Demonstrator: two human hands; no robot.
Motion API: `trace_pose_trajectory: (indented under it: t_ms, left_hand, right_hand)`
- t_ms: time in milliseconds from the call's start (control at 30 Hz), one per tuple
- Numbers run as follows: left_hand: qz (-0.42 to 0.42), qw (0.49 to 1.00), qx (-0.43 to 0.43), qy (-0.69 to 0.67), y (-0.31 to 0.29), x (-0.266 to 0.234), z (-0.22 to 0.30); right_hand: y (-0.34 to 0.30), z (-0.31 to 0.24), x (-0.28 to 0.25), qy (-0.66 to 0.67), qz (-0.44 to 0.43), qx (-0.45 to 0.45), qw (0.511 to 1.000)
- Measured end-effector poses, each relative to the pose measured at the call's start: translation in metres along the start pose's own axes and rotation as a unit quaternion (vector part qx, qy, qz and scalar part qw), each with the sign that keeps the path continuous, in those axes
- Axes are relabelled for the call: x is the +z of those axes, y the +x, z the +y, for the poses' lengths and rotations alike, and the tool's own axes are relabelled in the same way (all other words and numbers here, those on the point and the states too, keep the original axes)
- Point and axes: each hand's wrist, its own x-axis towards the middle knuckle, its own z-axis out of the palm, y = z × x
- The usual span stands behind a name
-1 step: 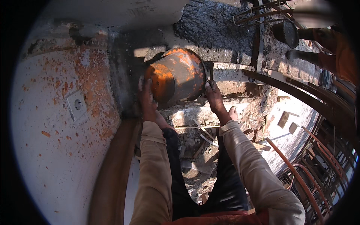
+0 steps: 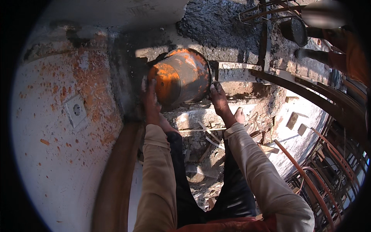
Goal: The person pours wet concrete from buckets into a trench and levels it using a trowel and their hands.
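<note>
An orange bucket (image 2: 183,79), smeared with grey cement, lies tipped on its side ahead of me. Its base faces left and its wide rim points up to the right; what it holds inside is hidden. My left hand (image 2: 151,94) presses against the base, fingers along its edge and partly in shadow. At the near side of the rim, my right hand (image 2: 219,98) is closed around the edge, thumb and fingers gripping it. Beyond the bucket spreads wet grey concrete (image 2: 220,29).
To the left stands a white wall (image 2: 50,170) with orange stains and a socket (image 2: 77,110). A dark curved bar (image 2: 297,89) runs along the right, above rusty rods (image 2: 303,181). At upper right, another person's sleeve (image 2: 355,58) shows near a dark bucket (image 2: 294,33).
</note>
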Motion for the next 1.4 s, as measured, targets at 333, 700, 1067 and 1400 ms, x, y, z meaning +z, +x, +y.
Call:
trace_pose_trajectory:
  t_ms: [333,700,1067,1400]
  left_hand:
    - [0.031,0.997,0.018,0.072,-0.028,0.054,0.064]
    - [-0.141,0.94,0.025,0.31,0.003,0.188,0.011]
    - [-0.134,0.924,0.237,0.269,-0.07,0.243,0.049]
    - [-0.082,0.979,-0.185,-0.022,-0.078,0.18,-0.029]
  right_hand:
    - [-0.022,0.037,0.002,0.193,0.053,0.051,0.978]
    - [0.013,0.116,-0.05,0.317,0.22,0.009,0.923]
    - [0.006,0.081,-0.079,0.242,0.262,-0.077,0.931]
    - [-0.143,0.01,-0.172,0.206,0.185,-0.03,0.96]
